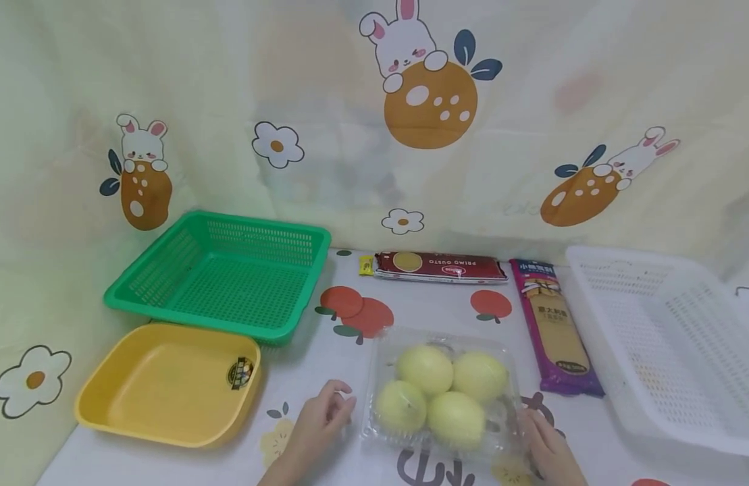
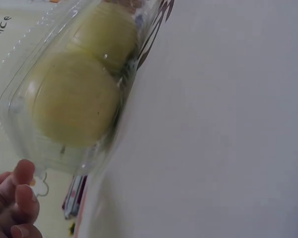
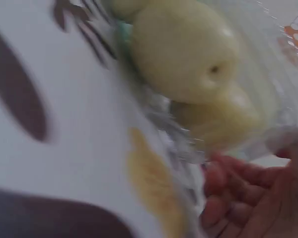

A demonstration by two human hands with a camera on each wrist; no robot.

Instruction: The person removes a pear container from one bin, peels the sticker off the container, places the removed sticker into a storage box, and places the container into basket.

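A clear plastic clamshell box of several round, pale yellow-green fruits sits at the front middle of the table. The fruits look like apples or pears; I cannot tell which. My left hand is just left of the box, apart from it, fingers loosely bent and holding nothing. At the box's right edge is my right hand. In the right wrist view, its thumb lies on the plastic rim and its fingers curl beneath, pinching the edge.
On the left, a green basket stands behind a yellow basin. A white basket is at the right. Beside it lies a purple pasta packet. A dark red packet and a small yellow sachet lie at the back.
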